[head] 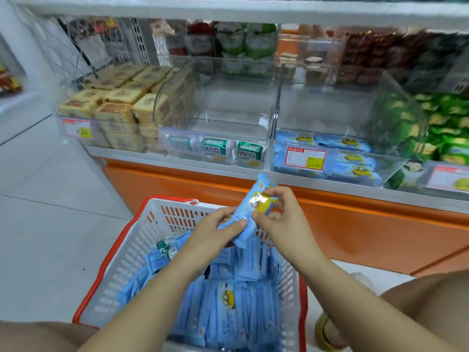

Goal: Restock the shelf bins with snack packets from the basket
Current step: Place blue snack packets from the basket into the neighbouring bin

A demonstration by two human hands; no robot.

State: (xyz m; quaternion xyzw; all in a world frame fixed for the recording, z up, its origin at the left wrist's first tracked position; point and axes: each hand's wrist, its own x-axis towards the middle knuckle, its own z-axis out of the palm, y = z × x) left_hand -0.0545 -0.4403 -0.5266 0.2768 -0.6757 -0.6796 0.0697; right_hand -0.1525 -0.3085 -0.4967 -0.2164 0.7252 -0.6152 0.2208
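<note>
A light blue snack packet [256,202] with a yellow cartoon figure is held above the basket by both hands. My left hand [215,232] pinches its lower end and my right hand [281,214] grips its upper part. Below them stands a white basket with a red rim [114,252], filled with several more blue packets [228,301]. On the shelf ahead, a clear bin [330,163] holds the same blue packets and carries a price tag. The clear bin to its left [215,138] holds green-and-white packets at its bottom.
Yellow boxed cakes [111,107] fill the bin at the left, green packets [441,128] the bin at the right. An orange base panel [355,224] runs under the shelf. White floor tiles lie to the left. My knees frame the basket at both lower corners.
</note>
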